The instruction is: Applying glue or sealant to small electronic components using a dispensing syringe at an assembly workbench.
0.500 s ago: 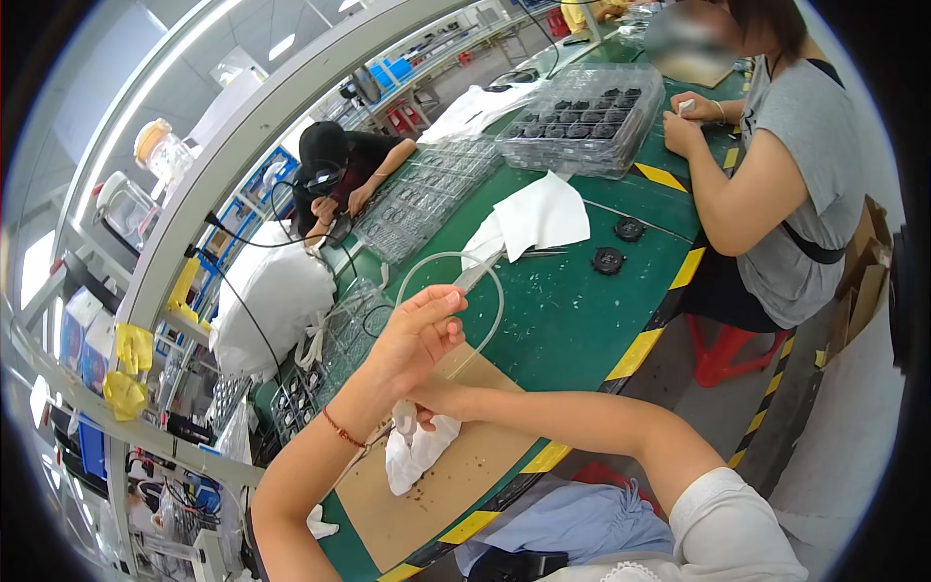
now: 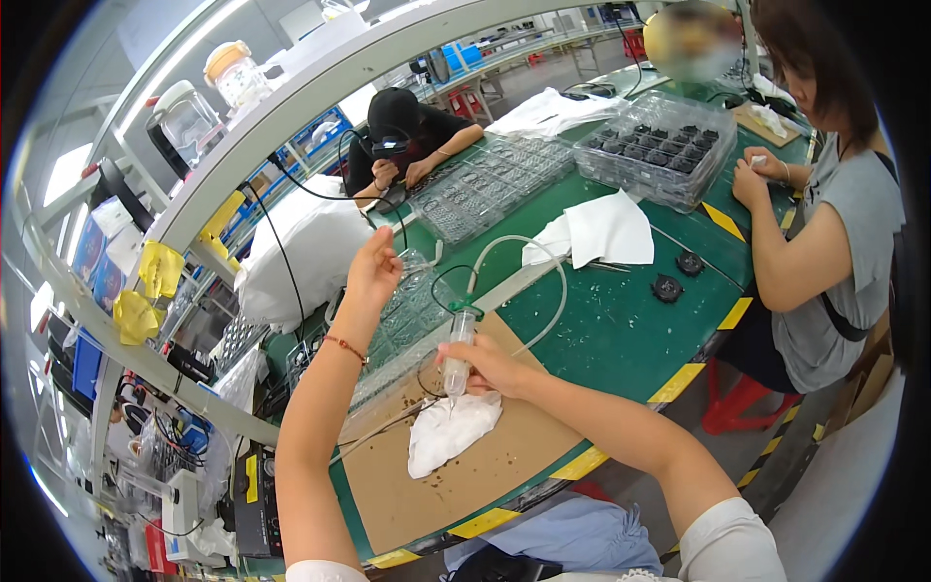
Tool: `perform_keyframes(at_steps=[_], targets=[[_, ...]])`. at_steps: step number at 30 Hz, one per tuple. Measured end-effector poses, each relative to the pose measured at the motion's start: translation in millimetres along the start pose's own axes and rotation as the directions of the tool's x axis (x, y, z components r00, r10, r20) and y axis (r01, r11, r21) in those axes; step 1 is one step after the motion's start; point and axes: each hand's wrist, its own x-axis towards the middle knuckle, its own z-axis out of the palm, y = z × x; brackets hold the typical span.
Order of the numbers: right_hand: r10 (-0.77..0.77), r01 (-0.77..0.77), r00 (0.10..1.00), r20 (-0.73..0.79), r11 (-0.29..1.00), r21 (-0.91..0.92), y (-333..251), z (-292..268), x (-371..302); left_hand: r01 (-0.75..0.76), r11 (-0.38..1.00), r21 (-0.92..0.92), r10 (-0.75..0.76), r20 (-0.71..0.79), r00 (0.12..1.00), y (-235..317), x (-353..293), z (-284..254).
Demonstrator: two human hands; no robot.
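Observation:
In my right hand (image 2: 495, 367) is an upright clear dispensing syringe (image 2: 459, 357), my fingers wrapped round its barrel. A green cap (image 2: 465, 309) tops it, with a pale tube (image 2: 558, 308) looping off to the right. The syringe's tip points down at a crumpled white cloth (image 2: 448, 436), touching it or just above it. My left hand (image 2: 373, 274) is raised to the left, away from the syringe, fingers loosely stretched and partly curled, with nothing seen in them. Under the cloth lies a brown board (image 2: 514, 456) with dark specks.
Folded white cloths (image 2: 611, 231) and black round parts (image 2: 667, 288) lie on the green table (image 2: 601, 339). Clear trays (image 2: 490, 189) and a stacked tray of black parts (image 2: 669, 145) stand beyond. One co-worker (image 2: 839, 233) sits at right, another (image 2: 398, 131) across. A grey frame (image 2: 291, 102) crosses the left.
My hands have moved apart: the left has gone up and left, and the right now shows in full with the syringe. The view has shifted, so the surroundings sit further right.

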Motion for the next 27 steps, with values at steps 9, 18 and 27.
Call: perform_keyframes(at_steps=[9, 18, 27], targets=[[-0.082, 0.063, 0.983, -0.164, 0.991, -0.115, -4.4, -10.7, 11.6, -0.041, 0.998, -0.055, 0.042, 0.016, 0.999, -10.6, 74.1, -7.5], [-0.011, -0.004, 0.972, -0.233, 0.998, -0.065, -10.5, -15.1, 12.8, -0.104, 0.992, -0.067, 0.091, -0.165, 0.982, -20.8, 150.0, -16.4], [-0.023, 0.003, 0.959, -0.282, 0.997, -0.071, -8.5, -9.4, 16.5, -0.192, 0.972, -0.137, 0.140, -0.317, 0.938, -44.2, 182.4, -21.8]])
